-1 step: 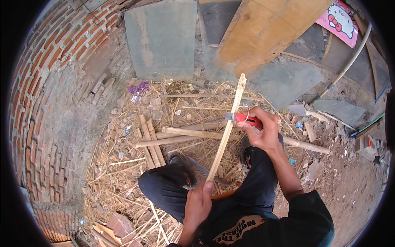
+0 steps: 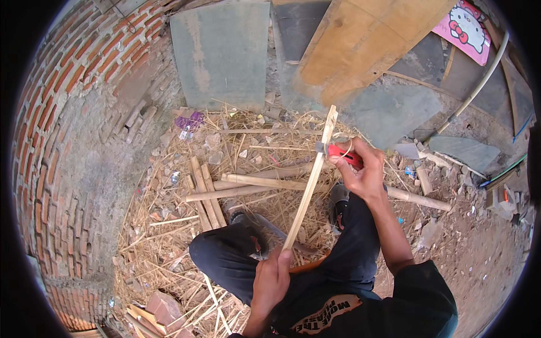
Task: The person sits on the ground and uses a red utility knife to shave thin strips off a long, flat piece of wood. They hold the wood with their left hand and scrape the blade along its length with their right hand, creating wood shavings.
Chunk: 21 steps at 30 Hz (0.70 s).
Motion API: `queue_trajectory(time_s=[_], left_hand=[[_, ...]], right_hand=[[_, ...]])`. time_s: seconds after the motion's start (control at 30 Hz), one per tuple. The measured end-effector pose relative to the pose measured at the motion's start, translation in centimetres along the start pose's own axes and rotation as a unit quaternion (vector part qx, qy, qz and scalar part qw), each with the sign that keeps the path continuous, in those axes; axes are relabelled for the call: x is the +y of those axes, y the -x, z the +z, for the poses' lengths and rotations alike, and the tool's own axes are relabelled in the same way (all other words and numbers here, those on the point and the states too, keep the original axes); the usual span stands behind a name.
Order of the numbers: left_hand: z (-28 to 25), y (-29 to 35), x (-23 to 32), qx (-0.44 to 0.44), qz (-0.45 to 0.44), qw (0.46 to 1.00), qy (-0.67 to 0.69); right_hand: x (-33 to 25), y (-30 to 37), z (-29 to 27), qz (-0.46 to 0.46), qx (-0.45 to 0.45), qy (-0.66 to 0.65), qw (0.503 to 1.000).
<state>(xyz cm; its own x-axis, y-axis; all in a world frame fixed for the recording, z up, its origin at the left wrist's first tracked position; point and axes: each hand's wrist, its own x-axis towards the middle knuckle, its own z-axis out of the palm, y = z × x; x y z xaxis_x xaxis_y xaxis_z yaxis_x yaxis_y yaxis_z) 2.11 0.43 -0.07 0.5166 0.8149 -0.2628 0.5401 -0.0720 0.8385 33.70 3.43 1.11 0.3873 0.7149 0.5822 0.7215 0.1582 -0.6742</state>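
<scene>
A long pale wooden strip [image 2: 304, 201] slants up and away from my lap. Its near end is gripped by my left hand [image 2: 271, 280], thumb along the wood. My right hand [image 2: 363, 172] is closed around a red-handled utility knife [image 2: 346, 155], whose short grey blade lies across the strip near its far end. A thin curled shaving stands beside the blade, by my fingers. The far tip of the strip looks rough and split.
Straw and shavings [image 2: 169, 236] cover the ground. Several cut slats [image 2: 205, 191] lie at the left, beside crossed poles [image 2: 253, 181]. A brick wall [image 2: 62, 141] rises at the left. Grey panels [image 2: 220, 56] and a brown board [image 2: 366, 45] lean at the back. A brick [image 2: 164, 307] lies at lower left.
My right hand and the knife have slid a little farther along the strip toward its far end. The strip's tip has dipped slightly nearer; my left hand stays put.
</scene>
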Motion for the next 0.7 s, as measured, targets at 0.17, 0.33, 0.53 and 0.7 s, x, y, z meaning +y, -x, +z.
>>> queue_trajectory(time_s=[0.17,0.33,0.53,0.7], left_hand=[[0.3,0.8,-1.0,0.003,0.014,1.0,0.021],[-0.3,0.3,-1.5,-0.015,-0.014,0.999,0.041],[-0.8,-0.4,-3.4,-0.042,-0.054,0.987,0.143],[-1.5,-0.6,-2.3,-0.073,-0.118,0.957,0.257]], right_hand=[[2.9,-1.3,0.2,0.055,0.013,-0.017,0.998],[3.9,-1.0,0.4,0.191,-0.084,-0.273,0.939],[3.7,-0.4,-0.8,0.241,-0.137,-0.39,0.878],[2.9,0.3,-0.6,0.218,-0.033,-0.304,0.927]])
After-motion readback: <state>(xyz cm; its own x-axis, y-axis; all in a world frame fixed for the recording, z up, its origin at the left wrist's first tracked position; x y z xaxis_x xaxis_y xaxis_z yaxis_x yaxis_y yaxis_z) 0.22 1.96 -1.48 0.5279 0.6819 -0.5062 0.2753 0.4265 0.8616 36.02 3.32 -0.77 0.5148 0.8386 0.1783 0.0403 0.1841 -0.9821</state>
